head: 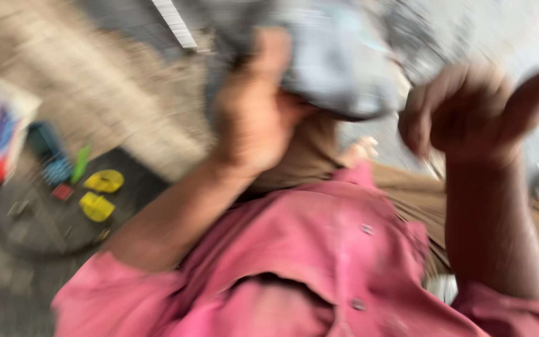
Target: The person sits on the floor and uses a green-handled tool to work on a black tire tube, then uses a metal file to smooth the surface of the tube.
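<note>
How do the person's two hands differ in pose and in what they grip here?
The left hand is pressed into a grey cloth, gripping it; the right hand is a loose fist with the thumb stuck out, and blur hides whether it has any grip on the cloth. The left hand sits nearer the picture's middle, the right hand nearer its edge. Both are raised above a pink shirt.

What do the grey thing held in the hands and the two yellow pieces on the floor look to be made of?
The grey bundle looks like soft cloth: it folds and sags where the left hand grips it, though blur hides any weave. The right hand is closed beside it. The yellow pieces look like glossy moulded plastic, judging by their bright even colour; blur leaves this uncertain.
</note>
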